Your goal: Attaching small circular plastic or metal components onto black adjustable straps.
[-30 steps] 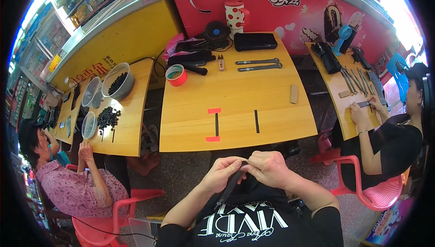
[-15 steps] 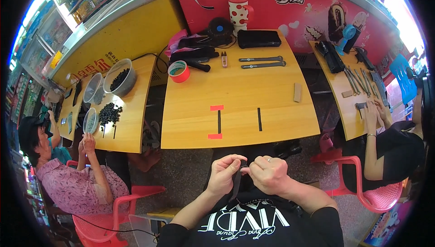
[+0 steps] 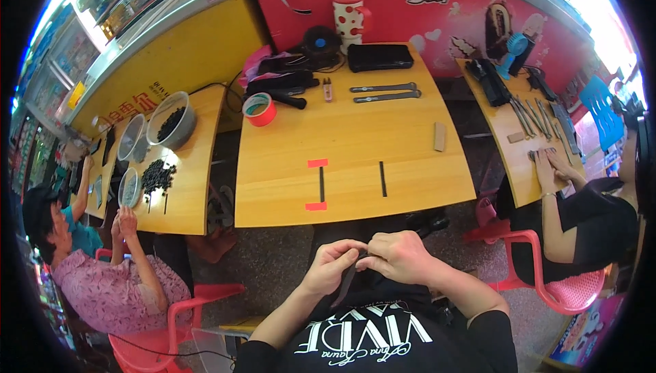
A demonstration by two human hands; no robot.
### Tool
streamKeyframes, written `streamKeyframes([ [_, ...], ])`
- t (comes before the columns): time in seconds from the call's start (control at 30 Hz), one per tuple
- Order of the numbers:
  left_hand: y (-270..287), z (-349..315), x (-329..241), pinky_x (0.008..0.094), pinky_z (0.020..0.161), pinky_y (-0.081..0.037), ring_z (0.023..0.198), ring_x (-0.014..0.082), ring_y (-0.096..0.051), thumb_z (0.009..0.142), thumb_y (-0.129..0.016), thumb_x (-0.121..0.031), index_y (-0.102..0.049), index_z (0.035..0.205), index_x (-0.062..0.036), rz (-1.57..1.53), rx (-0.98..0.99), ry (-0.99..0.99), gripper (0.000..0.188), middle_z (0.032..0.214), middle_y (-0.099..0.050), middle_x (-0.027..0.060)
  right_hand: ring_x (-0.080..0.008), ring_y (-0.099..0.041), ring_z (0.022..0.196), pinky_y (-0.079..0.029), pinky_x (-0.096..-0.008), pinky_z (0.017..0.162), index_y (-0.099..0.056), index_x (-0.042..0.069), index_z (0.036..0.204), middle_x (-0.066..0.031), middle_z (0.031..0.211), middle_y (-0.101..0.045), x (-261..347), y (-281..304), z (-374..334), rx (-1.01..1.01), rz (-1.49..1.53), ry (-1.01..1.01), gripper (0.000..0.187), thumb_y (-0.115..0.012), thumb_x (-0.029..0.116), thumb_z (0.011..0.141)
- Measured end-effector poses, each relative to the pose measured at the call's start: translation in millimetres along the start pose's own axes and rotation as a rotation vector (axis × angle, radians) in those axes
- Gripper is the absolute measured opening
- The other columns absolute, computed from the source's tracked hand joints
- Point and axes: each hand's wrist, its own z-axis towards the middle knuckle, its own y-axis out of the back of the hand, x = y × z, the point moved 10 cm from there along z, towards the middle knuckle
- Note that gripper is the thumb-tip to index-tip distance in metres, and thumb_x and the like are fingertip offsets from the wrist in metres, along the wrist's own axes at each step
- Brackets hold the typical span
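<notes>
Both my hands are raised in front of my shirt, just off the table's near edge. My left hand is closed in a pinch on a dark flat strap, whose free end hangs down below the fingers. Close beside it, my right hand is closed too, its thumb and fingers meeting at the strap's upper end; the exact grip is hidden by the fingers. On the wooden table ahead lies a black strip between two red tape pieces. A second black strip lies to its right.
Further back are a red tape roll, small snips, two grey straps, a brown block, a black case and a spotted mug. People work at side tables left and right; the left one holds tubs and black pieces.
My right hand has turned and come over the strap's upper end, nearer my left fingertips. The table has shifted slightly left in view; the things on it keep their places.
</notes>
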Motion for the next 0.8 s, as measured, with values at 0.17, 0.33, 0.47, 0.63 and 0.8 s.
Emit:
streamKeyframes([
  [0.17, -10, -1, -1, 0.0263, 0.080, -0.050, 0.087, 0.0120, -0.062, 0.094, -0.056, -0.008, -0.060, 0.113, 0.0038, -0.012, 0.075, 0.098, 0.023, 0.101, -0.065, 0.0066, -0.0313, -0.062, 0.066, -0.045, -0.0413, 0.055, -0.064, 0.006, 0.076, -0.0102, 0.072, -0.062, -5, -7, 2, 0.117, 0.144, 0.044, 0.020, -0.068, 0.026, 0.079],
  [0.33, -23, -5, -23, 0.0284, 0.080, -0.044, 0.088, 0.0164, -0.057, 0.083, -0.069, -0.010, -0.063, 0.093, 0.0027, -0.057, 0.224, 0.028, 0.017, 0.096, -0.058, 0.0080, -0.0306, -0.059, 0.060, -0.043, -0.0400, 0.050, -0.057, 0.005, 0.071, -0.0102, 0.068, -0.058, 19, 3, 5, 0.061, 0.246, 0.191, 0.022, -0.072, 0.020, 0.075],
  [0.47, -25, -10, -25, 0.0270, 0.075, -0.041, 0.083, 0.0157, -0.052, 0.082, -0.071, -0.013, -0.062, 0.079, -0.0006, -0.108, 0.148, -0.016, 0.016, 0.088, -0.055, 0.0069, -0.0259, -0.058, 0.054, -0.042, -0.0376, 0.044, -0.052, 0.007, 0.067, -0.0069, 0.067, -0.055, 39, 11, -4, -0.040, 0.135, 0.349, 0.026, -0.072, 0.022, 0.076],
  [0.63, -30, -18, -38, 0.0305, 0.076, -0.041, 0.083, 0.0184, -0.052, 0.080, -0.073, -0.019, -0.062, 0.079, -0.0017, -0.131, 0.075, -0.199, 0.021, 0.086, -0.056, 0.0076, -0.0223, -0.058, 0.054, -0.043, -0.0352, 0.044, -0.052, 0.009, 0.067, -0.0043, 0.066, -0.052, 52, 16, -10, -0.096, 0.023, 0.430, 0.025, -0.070, 0.023, 0.077],
  [0.8, 33, -29, -65, 0.0333, 0.075, -0.042, 0.082, 0.0213, -0.053, 0.084, -0.069, -0.023, -0.062, 0.078, -0.0018, -0.368, 0.039, -0.379, 0.023, 0.084, -0.057, 0.0105, -0.0172, -0.055, 0.058, -0.042, -0.0316, 0.042, -0.053, 0.012, 0.069, -0.0016, 0.070, -0.048, 77, 5, -48, 0.027, 0.041, 0.618, 0.023, -0.065, 0.029, 0.079],
])
